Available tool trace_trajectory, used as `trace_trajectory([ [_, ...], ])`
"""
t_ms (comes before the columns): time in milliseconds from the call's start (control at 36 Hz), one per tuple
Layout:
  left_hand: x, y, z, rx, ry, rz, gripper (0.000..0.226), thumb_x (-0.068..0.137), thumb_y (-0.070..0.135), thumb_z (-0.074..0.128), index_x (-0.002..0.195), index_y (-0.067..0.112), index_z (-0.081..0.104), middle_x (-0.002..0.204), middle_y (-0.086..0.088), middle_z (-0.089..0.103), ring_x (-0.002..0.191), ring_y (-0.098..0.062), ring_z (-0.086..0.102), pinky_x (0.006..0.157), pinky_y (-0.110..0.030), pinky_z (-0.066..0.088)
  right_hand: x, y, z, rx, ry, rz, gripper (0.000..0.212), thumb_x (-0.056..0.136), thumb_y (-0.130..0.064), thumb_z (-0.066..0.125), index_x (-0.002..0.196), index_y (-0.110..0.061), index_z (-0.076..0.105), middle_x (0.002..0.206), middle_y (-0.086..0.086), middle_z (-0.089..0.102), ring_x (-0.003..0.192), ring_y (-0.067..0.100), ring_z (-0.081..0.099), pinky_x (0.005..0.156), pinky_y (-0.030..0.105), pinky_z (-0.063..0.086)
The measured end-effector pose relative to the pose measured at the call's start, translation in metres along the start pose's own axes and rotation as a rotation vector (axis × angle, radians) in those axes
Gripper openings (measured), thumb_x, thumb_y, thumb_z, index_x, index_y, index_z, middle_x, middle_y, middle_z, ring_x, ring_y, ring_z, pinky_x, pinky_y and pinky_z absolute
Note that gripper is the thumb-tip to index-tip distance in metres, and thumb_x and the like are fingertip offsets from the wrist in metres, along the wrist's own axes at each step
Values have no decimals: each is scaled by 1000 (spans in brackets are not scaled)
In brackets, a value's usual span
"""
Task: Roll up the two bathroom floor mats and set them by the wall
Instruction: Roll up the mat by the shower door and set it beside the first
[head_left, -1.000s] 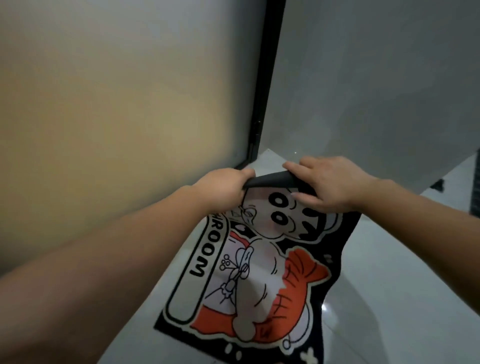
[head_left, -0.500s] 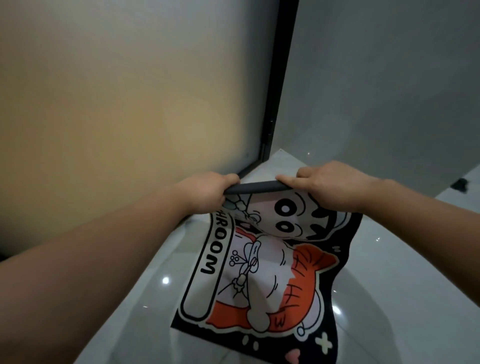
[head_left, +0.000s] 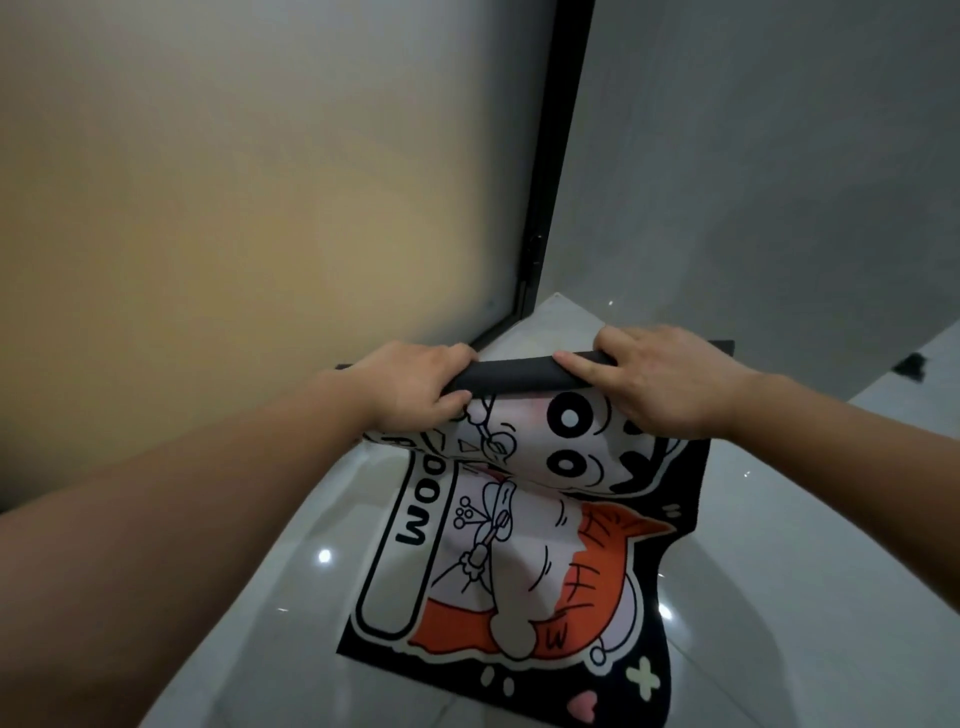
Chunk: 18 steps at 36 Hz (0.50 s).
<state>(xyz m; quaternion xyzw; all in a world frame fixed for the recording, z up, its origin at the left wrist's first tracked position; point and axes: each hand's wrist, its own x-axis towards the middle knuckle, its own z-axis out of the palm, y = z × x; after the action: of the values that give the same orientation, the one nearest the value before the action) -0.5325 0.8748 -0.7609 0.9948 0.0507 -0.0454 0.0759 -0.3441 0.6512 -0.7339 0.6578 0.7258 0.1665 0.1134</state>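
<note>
A bathroom mat (head_left: 524, 551) with a black border, a white cartoon figure and an orange fish hangs from my hands, its lower end near the glossy floor. Its top edge is curled into a thin black roll (head_left: 511, 375) held level. My left hand (head_left: 415, 387) grips the roll's left end, fingers wrapped over it. My right hand (head_left: 660, 382) grips the right end the same way. Only one mat is in view.
A frosted glass panel (head_left: 260, 218) with a black frame (head_left: 550, 176) stands close on the left. A grey wall (head_left: 779, 171) rises behind the mat. Pale glossy floor tiles (head_left: 779, 571) spread to the right. A small dark object (head_left: 910, 364) lies at the far right.
The top edge has been turned over further into a tighter, longer roll. Both hands have moved apart along it and lifted the mat slightly.
</note>
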Motion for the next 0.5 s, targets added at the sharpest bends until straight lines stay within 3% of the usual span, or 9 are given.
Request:
trace_trajectory([
  [56,-1,-1,1,-23,-19,-12,30,93,38,48,118,22,44,98,2,61,79,-19,54,74,-36,45,2,0,3,5,5,-25,72,73,-15,70,139,-16,43,81,8,52,59,23,47,49,29,29],
  [111,-1,0,2,-35,-32,-22,28,91,35,53,115,24,45,96,2,61,79,-19,55,72,-34,45,2,0,5,45,6,-30,72,71,-11,73,136,-17,43,83,8,53,60,25,51,47,29,31],
  [278,7,9,1,48,-18,-63,26,85,21,56,106,20,42,78,1,55,67,-24,50,60,-31,34,5,-7,1,215,-115,127,30,78,-14,59,106,-13,46,93,8,51,66,25,49,55,32,31],
  [361,12,12,0,42,14,-103,26,85,12,51,108,17,39,78,-4,55,67,-28,51,58,-33,34,8,-8,-2,278,-211,266,22,84,-10,51,102,-14,39,97,8,46,53,17,34,53,33,27],
  [444,13,12,0,23,14,-127,37,85,4,46,116,21,36,77,-3,55,66,-27,52,54,-34,34,9,-9,-4,229,-279,292,21,88,-8,46,102,-19,35,80,2,48,53,15,39,48,32,31],
  [500,12,10,1,-23,0,-112,43,87,6,46,122,27,36,82,-1,56,69,-24,52,56,-33,35,7,-10,-3,143,-243,214,22,89,-12,46,108,-19,38,82,1,50,59,18,46,50,31,30],
])
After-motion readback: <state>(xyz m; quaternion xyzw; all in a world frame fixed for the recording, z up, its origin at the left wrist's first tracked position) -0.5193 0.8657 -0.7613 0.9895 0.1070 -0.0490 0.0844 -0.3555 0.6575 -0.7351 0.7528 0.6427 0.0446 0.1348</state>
